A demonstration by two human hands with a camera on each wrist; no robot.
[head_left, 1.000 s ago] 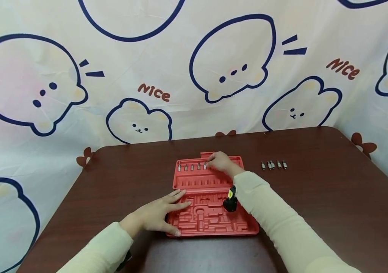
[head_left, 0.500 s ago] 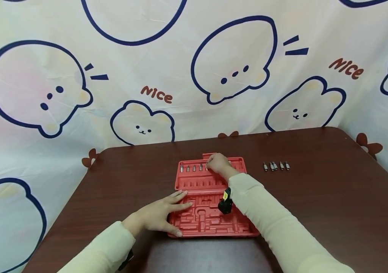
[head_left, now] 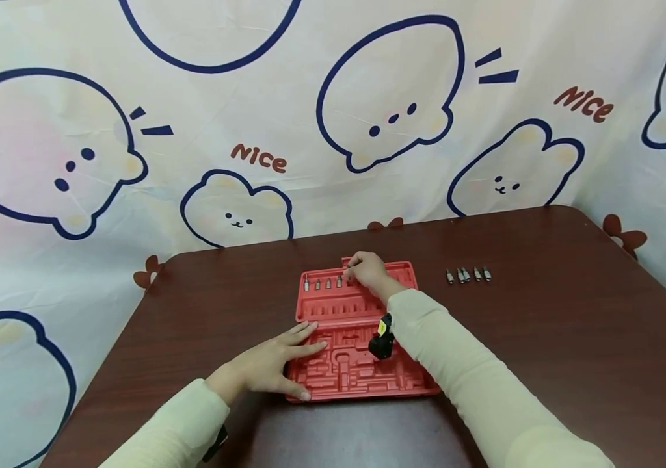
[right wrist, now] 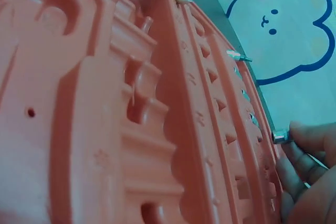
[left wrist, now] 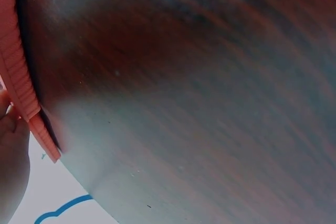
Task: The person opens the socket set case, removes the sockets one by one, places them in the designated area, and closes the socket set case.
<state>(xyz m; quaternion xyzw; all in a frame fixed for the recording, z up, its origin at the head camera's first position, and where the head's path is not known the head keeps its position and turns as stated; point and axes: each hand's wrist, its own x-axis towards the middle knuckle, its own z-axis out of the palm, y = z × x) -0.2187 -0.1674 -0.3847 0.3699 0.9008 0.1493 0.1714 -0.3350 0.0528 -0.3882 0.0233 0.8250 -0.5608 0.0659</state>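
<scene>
An open red plastic case [head_left: 362, 380] lies on the table with its lid laid back. My left hand [head_left: 265, 364] rests spread-fingered on the case's left edge. Over the lid, my right hand [head_left: 369, 270] pinches a small metal bit [right wrist: 281, 137] between thumb and fingers; the right wrist view has it beside the slot row. Left of those fingers, several silver bits [head_left: 328, 284] stand in the upper row of slots. Part of the lid is hidden behind the right hand and forearm. In the left wrist view only the case's ribbed side [left wrist: 18, 72] and part of a hand appear.
Several loose bits [head_left: 467, 275] lie in a short row on the dark wooden table [head_left: 544, 325], right of the case. A cloth printed with cartoon bears [head_left: 239, 208] hangs behind the table. A black wrist camera [head_left: 381, 339] hangs over the case.
My right fingers have shifted slightly left. The bit that showed just left of them one second ago no longer shows in the row. My left hand has stayed on the case.
</scene>
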